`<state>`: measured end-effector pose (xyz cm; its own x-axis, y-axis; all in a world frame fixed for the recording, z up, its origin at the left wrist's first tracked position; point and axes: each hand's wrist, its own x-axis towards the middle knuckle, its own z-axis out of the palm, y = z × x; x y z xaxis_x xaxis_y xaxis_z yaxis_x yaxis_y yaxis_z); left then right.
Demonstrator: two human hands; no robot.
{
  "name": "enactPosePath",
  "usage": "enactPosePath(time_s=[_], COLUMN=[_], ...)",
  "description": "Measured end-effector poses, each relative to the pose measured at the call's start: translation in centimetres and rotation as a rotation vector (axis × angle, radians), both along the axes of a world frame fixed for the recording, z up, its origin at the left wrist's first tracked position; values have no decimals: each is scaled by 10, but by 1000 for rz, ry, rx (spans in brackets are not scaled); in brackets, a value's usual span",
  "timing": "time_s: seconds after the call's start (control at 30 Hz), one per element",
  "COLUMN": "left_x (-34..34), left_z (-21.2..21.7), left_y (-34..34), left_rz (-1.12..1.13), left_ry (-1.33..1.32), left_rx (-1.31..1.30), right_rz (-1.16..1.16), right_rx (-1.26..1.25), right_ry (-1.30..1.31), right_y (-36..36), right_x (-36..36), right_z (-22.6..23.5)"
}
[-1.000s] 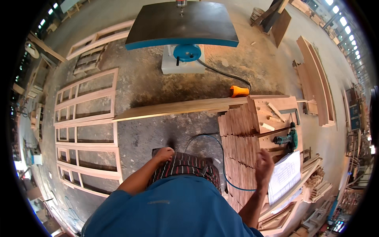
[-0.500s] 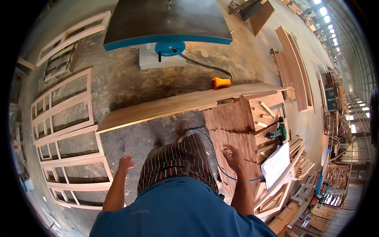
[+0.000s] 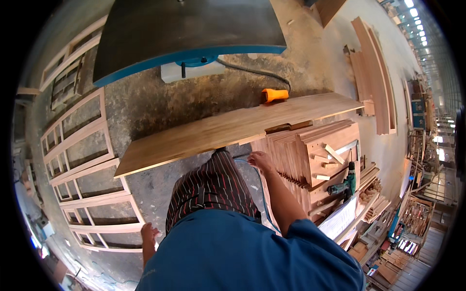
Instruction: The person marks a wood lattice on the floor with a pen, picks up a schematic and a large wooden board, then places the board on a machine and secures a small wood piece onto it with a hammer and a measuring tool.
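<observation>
1. Right hand (image 3: 259, 160): reaches forward to the near edge of the stack of wooden slats (image 3: 286, 160), fingers loosely curled and touching the slat tops; it grips nothing that can be made out.
2. Left hand (image 3: 149, 234): hangs low at the person's side, above the floor beside the wooden window frames (image 3: 82, 160); fingers extended and relaxed, holding nothing.
3. Long wooden board (image 3: 233, 128): lies flat just ahead of the right hand. Its long axis runs from lower left to upper right across the view; the right end rests on the slat stack and points toward the planks along the far right, while the left end points toward the window frames.
4. Slat stack: the slats stand on edge, packed side by side, to the right of the person's legs.
5. Green cordless drill (image 3: 345, 183): lies on the wood pile to the right of the slats, well apart from either hand.
6. Orange tool (image 3: 274, 94): sits on the floor just beyond the board, its cable leading toward the blue-edged machine table (image 3: 189, 29).
</observation>
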<state>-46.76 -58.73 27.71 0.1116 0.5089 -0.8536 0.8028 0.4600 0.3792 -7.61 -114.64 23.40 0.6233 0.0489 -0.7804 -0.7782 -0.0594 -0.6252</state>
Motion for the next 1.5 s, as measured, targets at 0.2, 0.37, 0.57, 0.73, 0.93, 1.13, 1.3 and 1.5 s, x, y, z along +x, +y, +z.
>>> enactPosePath(time_s=[0.2, 0.37, 0.57, 0.73, 0.93, 1.13, 1.3, 1.5], left_x=[97, 267, 388, 419, 421, 430, 459, 407], left_z=[13, -16, -113, -152, -188, -211, -193, -241], left_y=[-64, -100, -149, -167, -167, -154, -169, -178], left_rz=[-523, -1115, -1602, -1849, -1929, -1980, -2067, -2130], left_ry=[126, 111, -147, -155, -210, -235, -201, -49], left_rx=[226, 334, 441, 348, 401, 394, 293, 358], right_rz=[-278, -478, -851, -1035, -1238, -1212, -1171, -1112], right_rx=[45, 8, 94, -13, 23, -7, -163, -139], right_ry=[277, 399, 387, 341, 382, 392, 338, 240], right_y=[-26, -29, -14, -17, -5, -5, -2, 10], right_x=[-1, -1, 54, 61, 87, 77, 78, 83], right_z=[-110, -177, -199, -238, -239, -241, -244, -232])
